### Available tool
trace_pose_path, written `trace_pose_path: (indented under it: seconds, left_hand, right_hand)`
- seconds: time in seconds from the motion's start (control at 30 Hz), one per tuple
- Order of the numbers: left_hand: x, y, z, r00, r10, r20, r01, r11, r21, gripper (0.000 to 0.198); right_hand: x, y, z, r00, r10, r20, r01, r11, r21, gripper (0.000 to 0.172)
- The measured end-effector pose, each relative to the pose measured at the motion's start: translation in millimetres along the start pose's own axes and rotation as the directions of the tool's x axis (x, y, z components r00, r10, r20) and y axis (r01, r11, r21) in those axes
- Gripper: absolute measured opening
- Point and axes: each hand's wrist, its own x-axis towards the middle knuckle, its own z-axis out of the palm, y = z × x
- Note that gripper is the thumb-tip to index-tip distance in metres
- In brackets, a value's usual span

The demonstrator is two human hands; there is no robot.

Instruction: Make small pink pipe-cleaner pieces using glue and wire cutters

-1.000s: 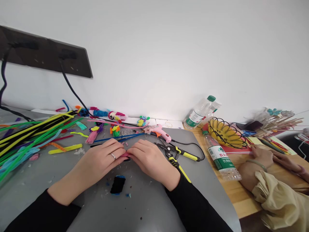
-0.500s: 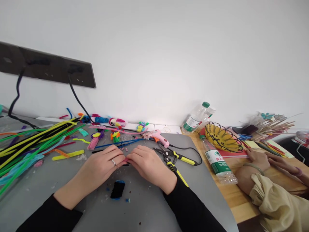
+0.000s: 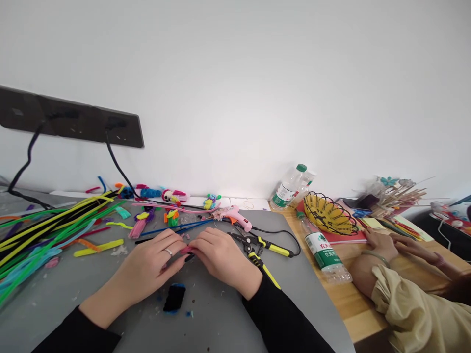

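My left hand (image 3: pixel 147 264) and my right hand (image 3: pixel 221 255) rest on the grey table (image 3: pixel 221 318), fingertips meeting over a small pink pipe-cleaner piece (image 3: pixel 187 250). Both hands pinch it; most of it is hidden by the fingers. A ring shows on my left hand. A black fuzzy block with blue edges (image 3: pixel 174 298) lies just in front of my wrists. Yellow-handled pliers (image 3: pixel 263 247) lie right of my right hand.
A heap of long coloured pipe cleaners (image 3: pixel 44 225) fills the left. A pink glue gun (image 3: pixel 237 216), small fuzzy figures and a cable lie at the back. Another person's arms (image 3: pixel 390 264) rest on the wooden table at right, near bottles (image 3: pixel 322 247) and a yellow basket (image 3: pixel 327 215).
The view has tilted up and shifted a little; my hands stay together on the pink piece with only slight finger movement.
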Motion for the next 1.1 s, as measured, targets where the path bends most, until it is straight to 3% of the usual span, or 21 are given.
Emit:
trace_pose_path:
  seconds: [1.1]
  left_hand:
    - [3.8, -0.4, -1.3, 0.997, 0.072, -0.030, -0.072, 0.997, -0.006, 0.030]
  right_hand:
    - [0.4, -4.1, -4.1, 0.998, 0.053, 0.016, -0.054, 0.996, 0.071, 0.024]
